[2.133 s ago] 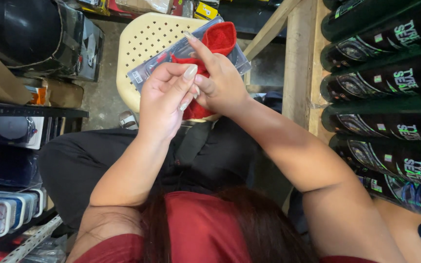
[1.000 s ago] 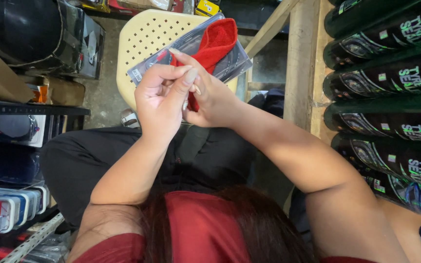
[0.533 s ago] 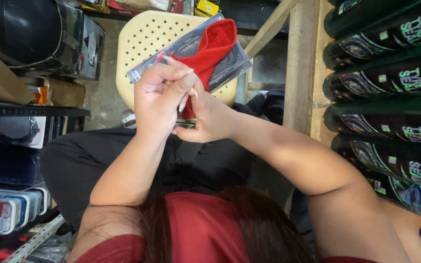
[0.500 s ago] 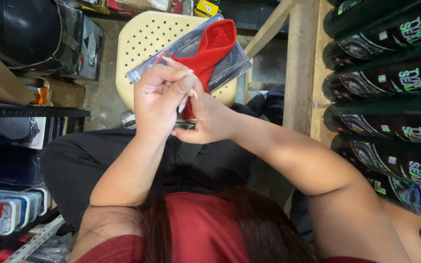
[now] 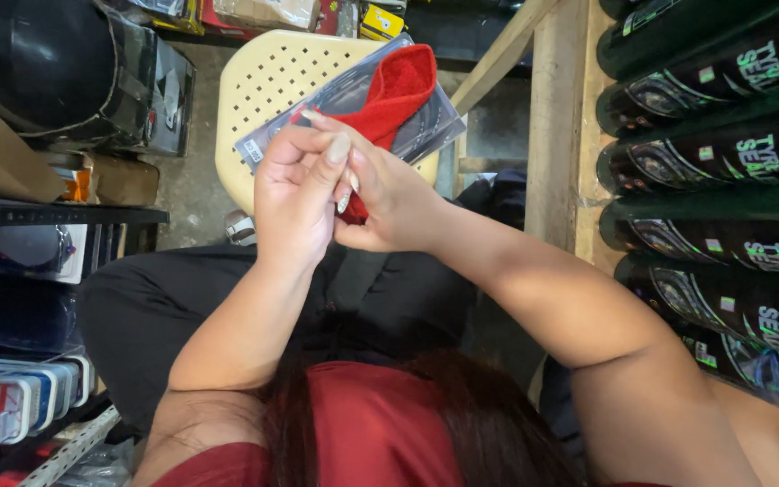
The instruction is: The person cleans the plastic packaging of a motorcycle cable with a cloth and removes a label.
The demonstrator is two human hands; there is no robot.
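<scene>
Left hand [image 5: 295, 203] and right hand [image 5: 389, 203] pinch red cloth [image 5: 398, 86] inside clear packet [image 5: 435, 131]; next: firmer grip needed.

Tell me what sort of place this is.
Probably a shop stockroom or storage aisle: stacked dark green bottles on a wooden rack, boxed goods on a metal shelf, and a cream plastic stool.

A cream plastic chair with a perforated seat [image 5: 268, 86] stands on the grey concrete floor [image 5: 187, 194], while a wooden shelf frame [image 5: 556, 117] at one side carries a stacked row of dark green bottles [image 5: 714, 135] lying on their sides, and boxes [image 5: 20, 406] sit on a metal rack.
</scene>
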